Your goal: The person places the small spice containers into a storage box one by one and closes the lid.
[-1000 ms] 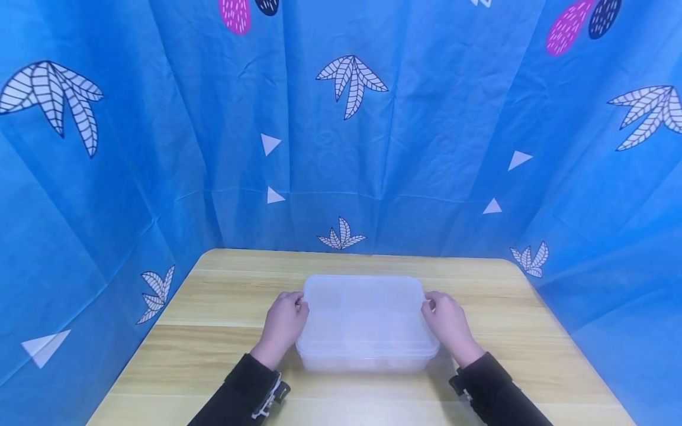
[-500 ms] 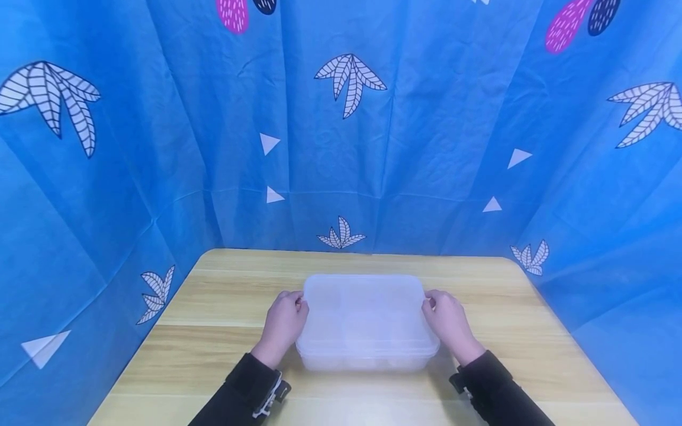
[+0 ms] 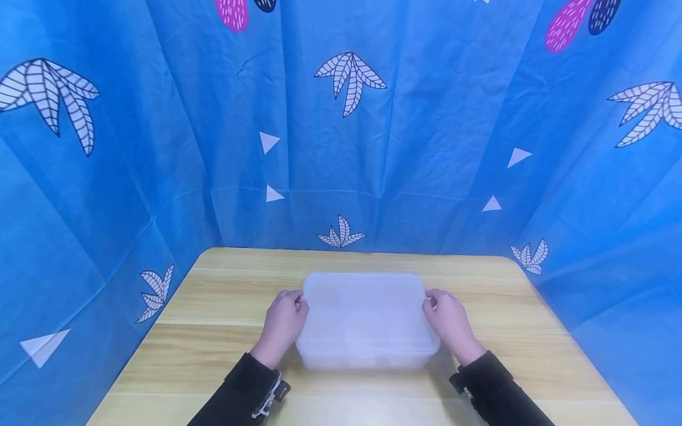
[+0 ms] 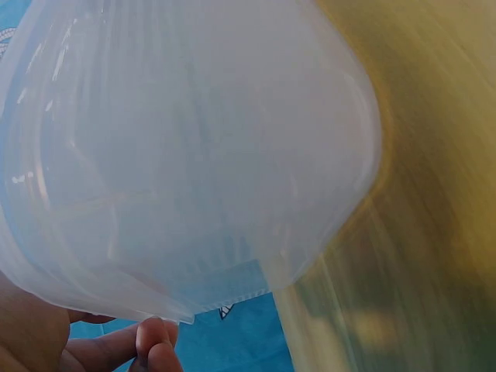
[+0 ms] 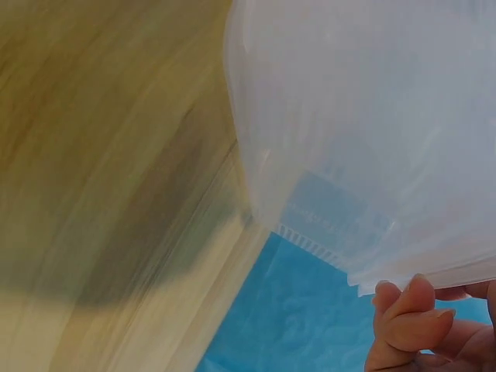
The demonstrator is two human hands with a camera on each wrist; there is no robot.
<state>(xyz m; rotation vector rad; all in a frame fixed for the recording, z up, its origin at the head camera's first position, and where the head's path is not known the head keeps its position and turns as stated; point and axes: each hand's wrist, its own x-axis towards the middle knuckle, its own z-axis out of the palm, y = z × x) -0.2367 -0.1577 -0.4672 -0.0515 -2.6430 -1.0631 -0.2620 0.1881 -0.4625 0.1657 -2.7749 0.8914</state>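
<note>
A translucent white plastic food container (image 3: 367,362) sits at the middle of the table, its frosted lid (image 3: 367,307) on top. My left hand (image 3: 281,322) grips the lid's left edge with curled fingers. At the opposite edge my right hand (image 3: 452,322) does the same. In the left wrist view, the fingertips (image 4: 159,337) meet a small tab on the rim. The right wrist view has thumb and fingers (image 5: 411,318) pinched against a matching tab. What the container holds is hidden behind the cloudy plastic.
Light wood-grain table (image 3: 224,343) surrounds the container. A blue patterned curtain (image 3: 341,154) hangs behind the table and along both sides. Dark sleeves (image 3: 240,387) with wrist straps reach in from the near edge.
Both hands stay at the lid's edges with almost no movement. Faint lines seen through the lid look weaker now, and the head view has shifted very slightly.
</note>
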